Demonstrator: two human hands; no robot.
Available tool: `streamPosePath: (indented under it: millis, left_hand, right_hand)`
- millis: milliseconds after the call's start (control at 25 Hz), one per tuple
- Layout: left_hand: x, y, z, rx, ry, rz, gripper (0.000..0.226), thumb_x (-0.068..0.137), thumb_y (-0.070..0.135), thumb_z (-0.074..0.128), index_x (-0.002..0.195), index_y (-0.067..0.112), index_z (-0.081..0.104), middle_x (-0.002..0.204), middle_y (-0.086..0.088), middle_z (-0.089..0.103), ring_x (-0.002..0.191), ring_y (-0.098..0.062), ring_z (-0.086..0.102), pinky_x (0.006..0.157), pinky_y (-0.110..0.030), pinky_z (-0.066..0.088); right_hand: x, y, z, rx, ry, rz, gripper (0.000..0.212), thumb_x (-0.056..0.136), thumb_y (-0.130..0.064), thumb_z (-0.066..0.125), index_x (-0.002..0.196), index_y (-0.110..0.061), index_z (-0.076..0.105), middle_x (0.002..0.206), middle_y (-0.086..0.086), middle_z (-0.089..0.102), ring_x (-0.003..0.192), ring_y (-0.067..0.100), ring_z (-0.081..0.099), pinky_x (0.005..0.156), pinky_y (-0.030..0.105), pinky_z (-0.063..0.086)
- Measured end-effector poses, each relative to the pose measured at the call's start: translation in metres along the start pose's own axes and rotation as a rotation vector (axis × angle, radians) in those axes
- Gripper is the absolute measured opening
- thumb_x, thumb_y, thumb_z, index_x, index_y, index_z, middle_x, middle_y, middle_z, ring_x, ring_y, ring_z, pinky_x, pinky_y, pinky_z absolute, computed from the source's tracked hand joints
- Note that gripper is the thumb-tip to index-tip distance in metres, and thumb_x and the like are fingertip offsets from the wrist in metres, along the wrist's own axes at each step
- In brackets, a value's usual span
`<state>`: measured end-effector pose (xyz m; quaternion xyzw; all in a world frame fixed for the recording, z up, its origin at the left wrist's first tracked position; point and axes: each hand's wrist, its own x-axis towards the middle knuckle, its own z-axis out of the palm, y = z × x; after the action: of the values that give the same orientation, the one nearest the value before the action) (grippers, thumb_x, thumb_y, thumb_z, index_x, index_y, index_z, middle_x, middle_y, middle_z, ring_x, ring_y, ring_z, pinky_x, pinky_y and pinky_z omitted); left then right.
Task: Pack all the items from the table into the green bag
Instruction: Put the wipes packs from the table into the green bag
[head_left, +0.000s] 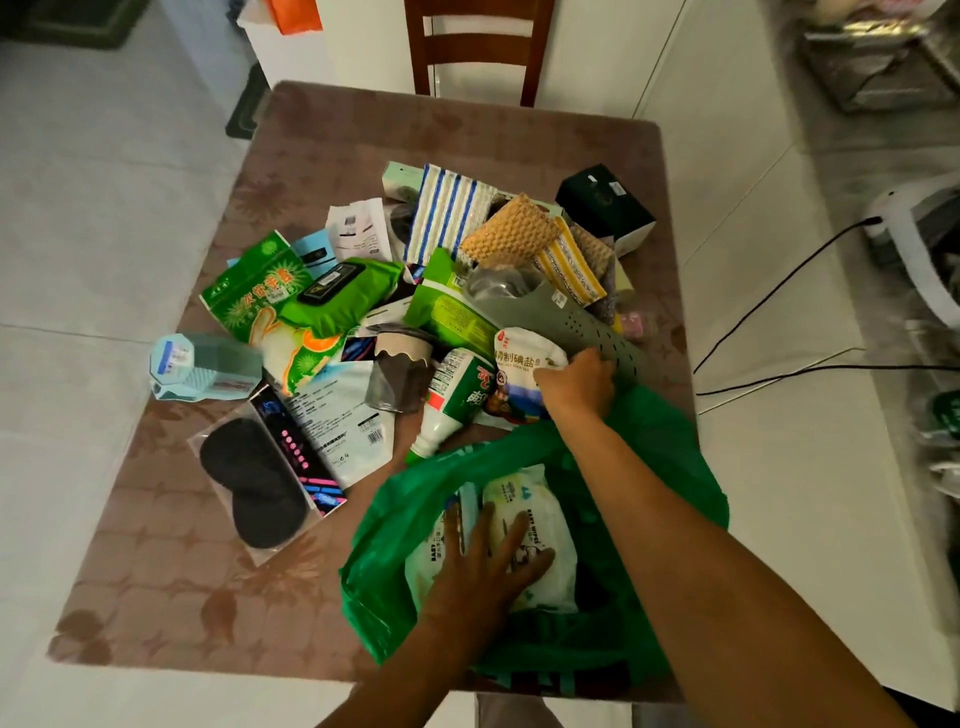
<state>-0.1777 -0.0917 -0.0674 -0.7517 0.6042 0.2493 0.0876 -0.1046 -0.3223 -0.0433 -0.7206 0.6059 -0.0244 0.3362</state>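
Your left hand (485, 564): flat, fingers (519, 530) spread, pressing on a white baby wipes pack (540, 519) that lies inside the green bag (670, 467). Green bag: open-mouthed, slumped at the near right edge of the desk (171, 571). Your right hand (579, 382): reaching over the bag's far rim, fingers curled round the edge of a white salt packet (519, 358) with red print, which rests on the desk just beyond the bag. Beside that packet, to its left: a green-labelled bottle (452, 400) lying on its side, cap toward you. Behind the right hand: a grey perforated clog (566, 317). Centre heap: a green wet-wipe pack (343, 296), a green printed pouch (260, 301), a blue-striped cloth (447, 213), a tan waffle sponge (506, 228), a dark green box (602, 205). Near left: a black sleep mask (254, 483) in clear packaging, and a pale blue container (202, 366) lying on its side. Far side of the desk: a wooden chair (478, 47).
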Motion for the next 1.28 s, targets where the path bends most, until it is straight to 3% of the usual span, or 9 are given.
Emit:
streamPosePath:
  millis: [120, 280, 440, 600, 720, 880, 960, 1160, 1280]
  left_hand:
    - [0.003, 0.006, 0.002, 0.013, -0.086, -0.034, 0.078, 0.075, 0.064, 0.061, 0.142, 0.048, 0.022, 0.154, -0.016, 0.011, 0.133, -0.057, 0.021, 0.092, -0.080, 0.000]
    - [0.010, 0.011, 0.005, -0.013, 0.065, -0.012, 0.071, 0.092, 0.050, 0.046, 0.142, 0.052, -0.005, 0.146, -0.013, -0.037, 0.122, -0.049, -0.042, 0.085, -0.075, -0.031]
    - [0.009, 0.006, 0.002, -0.084, -0.031, -0.107, 0.080, 0.069, 0.067, 0.064, 0.138, 0.050, 0.028, 0.158, -0.014, 0.002, 0.137, -0.055, -0.010, 0.099, -0.077, -0.004]
    - [0.012, 0.005, 0.005, 0.013, 0.085, -0.089, 0.082, 0.082, 0.062, 0.053, 0.141, 0.052, -0.002, 0.148, -0.014, -0.039, 0.129, -0.052, -0.037, 0.092, -0.080, -0.020]
    - [0.012, 0.000, -0.002, -0.029, -0.022, -0.101, 0.089, 0.060, 0.074, 0.062, 0.138, 0.050, 0.027, 0.159, -0.017, 0.004, 0.138, -0.054, 0.001, 0.097, -0.082, 0.004]
    - [0.004, -0.020, -0.001, -0.067, 0.073, -0.004, 0.075, 0.061, 0.057, 0.073, 0.130, 0.048, 0.045, 0.156, -0.009, 0.021, 0.139, -0.047, 0.016, 0.096, -0.078, 0.023]
    - [-0.001, -0.019, -0.006, -0.103, 0.024, -0.013, 0.076, 0.060, 0.046, 0.079, 0.129, 0.047, 0.048, 0.157, -0.010, 0.019, 0.140, -0.045, 0.014, 0.097, -0.073, 0.015]
    - [0.006, -0.017, -0.014, -0.269, 0.063, -0.064, 0.059, 0.086, 0.020, 0.057, 0.136, 0.047, 0.039, 0.152, 0.004, -0.023, 0.136, -0.032, -0.029, 0.103, -0.060, -0.021]
    - [0.005, -0.015, -0.015, -0.298, 0.068, -0.064, 0.056, 0.088, 0.019, 0.053, 0.135, 0.046, 0.041, 0.151, 0.006, -0.024, 0.139, -0.031, -0.027, 0.102, -0.061, -0.020]
  right_hand:
    - [-0.004, 0.023, 0.004, -0.033, 0.041, -0.270, 0.019, 0.083, -0.021, 0.069, 0.093, -0.012, 0.057, 0.115, 0.013, 0.056, 0.107, 0.033, 0.054, 0.080, 0.041, 0.052]
    - [0.000, 0.024, 0.007, 0.285, -0.061, -0.202, 0.026, 0.084, -0.011, 0.068, 0.104, -0.010, 0.052, 0.118, 0.013, 0.060, 0.107, 0.029, 0.060, 0.070, 0.029, 0.055]
    - [-0.001, 0.010, -0.005, 0.252, -0.194, -0.314, 0.014, 0.089, -0.017, 0.064, 0.095, -0.004, 0.064, 0.099, 0.014, 0.069, 0.094, 0.030, 0.066, 0.067, 0.034, 0.056]
    - [-0.048, 0.022, -0.085, 0.733, -0.198, -0.397, 0.008, 0.093, -0.022, 0.058, 0.101, -0.023, 0.061, 0.100, 0.000, 0.067, 0.093, 0.016, 0.065, 0.071, 0.028, 0.055]
    - [-0.062, 0.039, -0.158, 1.166, -0.306, -0.324, 0.016, 0.083, -0.034, 0.058, 0.096, -0.037, 0.067, 0.102, -0.007, 0.074, 0.102, 0.016, 0.068, 0.080, 0.032, 0.059]
    - [-0.069, 0.080, -0.133, 0.633, -0.542, -0.256, 0.010, 0.088, -0.024, 0.058, 0.097, -0.023, 0.062, 0.091, -0.005, 0.074, 0.088, 0.014, 0.071, 0.066, 0.025, 0.057]
    - [-0.068, 0.108, -0.099, 0.424, -0.669, -0.194, 0.007, 0.095, -0.020, 0.055, 0.096, -0.015, 0.059, 0.086, 0.001, 0.071, 0.082, 0.018, 0.069, 0.062, 0.021, 0.053]
    - [-0.021, 0.131, -0.076, -0.275, -0.485, -0.365, 0.019, 0.098, -0.025, 0.049, 0.093, -0.009, 0.056, 0.083, 0.005, 0.059, 0.069, 0.017, 0.055, 0.054, 0.025, 0.039]
    - [-0.022, 0.135, -0.071, -0.228, -0.674, -0.284, 0.018, 0.098, -0.030, 0.048, 0.090, -0.017, 0.057, 0.092, 0.008, 0.063, 0.076, 0.020, 0.060, 0.064, 0.033, 0.049]
